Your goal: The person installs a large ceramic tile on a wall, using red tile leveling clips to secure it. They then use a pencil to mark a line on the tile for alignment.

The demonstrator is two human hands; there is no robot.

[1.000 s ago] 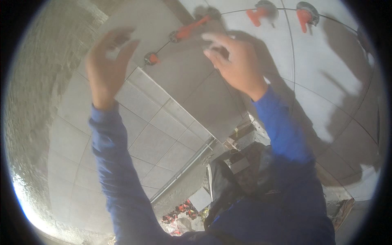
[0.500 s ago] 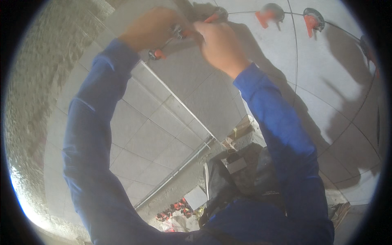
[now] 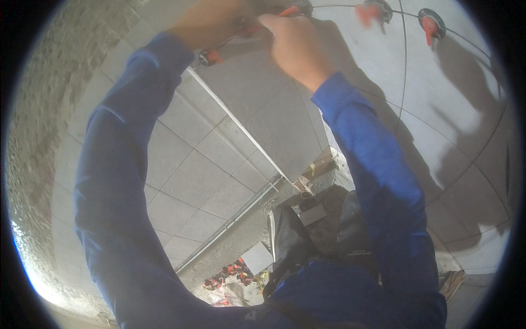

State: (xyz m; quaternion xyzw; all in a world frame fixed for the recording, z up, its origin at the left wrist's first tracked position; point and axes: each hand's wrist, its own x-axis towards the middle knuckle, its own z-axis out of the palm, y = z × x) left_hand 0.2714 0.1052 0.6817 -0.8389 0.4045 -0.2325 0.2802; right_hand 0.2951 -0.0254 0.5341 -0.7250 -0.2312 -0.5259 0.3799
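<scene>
Both arms reach up to the grey wall tiles at the top of the view. My left hand (image 3: 211,21) is smeared by motion, and its fingers cannot be made out. Beside it my right hand (image 3: 298,50) is closed, its thumb and fingers pinched at a red and black tile leveler (image 3: 245,25) between the hands. Part of that leveler is hidden and blurred. Just below my left hand, another leveler (image 3: 210,57) with a black round base and red handle sits at a tile joint. A further red-handled leveler (image 3: 296,10) shows behind my right hand.
More levelers, one blurred (image 3: 373,12) and one sharper (image 3: 432,26), stand along the joint at right. A pale strip (image 3: 235,123) runs down the tiled corner. On the floor lie a heap of red and black levelers (image 3: 235,272) and a square grey tile piece (image 3: 257,257).
The view has shifted slightly, so hands and levelers sit higher in the picture. My hands stay together at the same leveler.
</scene>
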